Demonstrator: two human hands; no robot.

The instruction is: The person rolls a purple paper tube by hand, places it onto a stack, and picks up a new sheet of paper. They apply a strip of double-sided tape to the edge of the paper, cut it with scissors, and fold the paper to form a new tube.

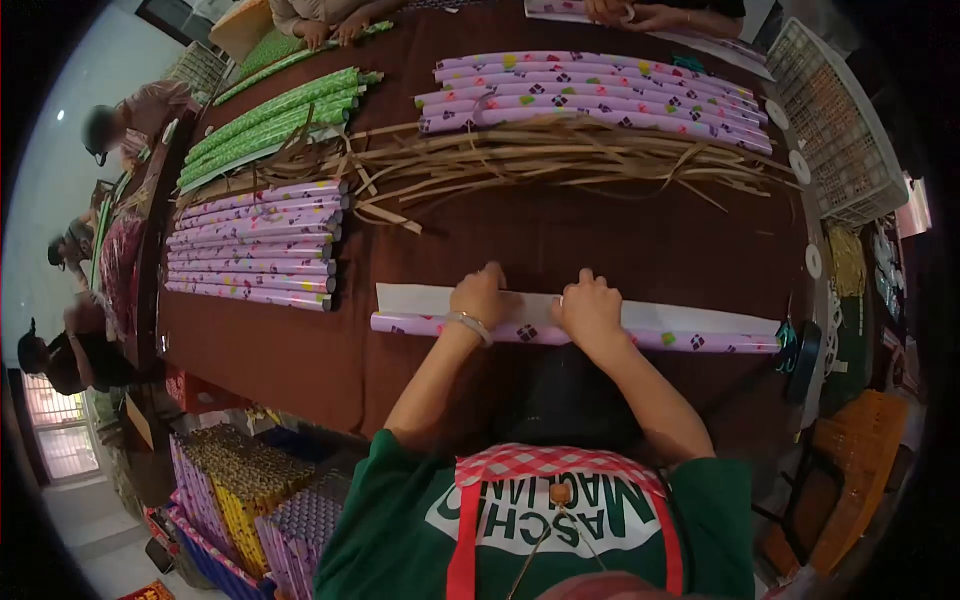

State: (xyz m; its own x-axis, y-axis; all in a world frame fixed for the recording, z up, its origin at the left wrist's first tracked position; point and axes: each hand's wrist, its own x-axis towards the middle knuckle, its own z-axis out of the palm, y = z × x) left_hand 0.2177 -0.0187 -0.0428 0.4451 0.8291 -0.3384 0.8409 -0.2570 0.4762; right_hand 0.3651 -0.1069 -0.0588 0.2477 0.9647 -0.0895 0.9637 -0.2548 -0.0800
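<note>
A partly rolled sheet of lilac patterned paper (680,341) lies across the table near my body, its white inner side showing as a strip along the far edge. My left hand (484,300), with a bracelet at the wrist, rests at the roll left of its middle, somewhat blurred. My right hand (588,308) presses on the paper just right of the middle, fingers bent. What either hand pinches, if anything, is too small to make out. Teal scissors (786,347) lie at the roll's right end.
Brown strips (560,155) stretch across the table (600,235). Beyond them lie lilac rolls (600,90); more lilac rolls (255,245) and green rolls (270,125) are at left. Tape rolls (813,262) line the right edge, near a crate (845,120). Other people work opposite and at left.
</note>
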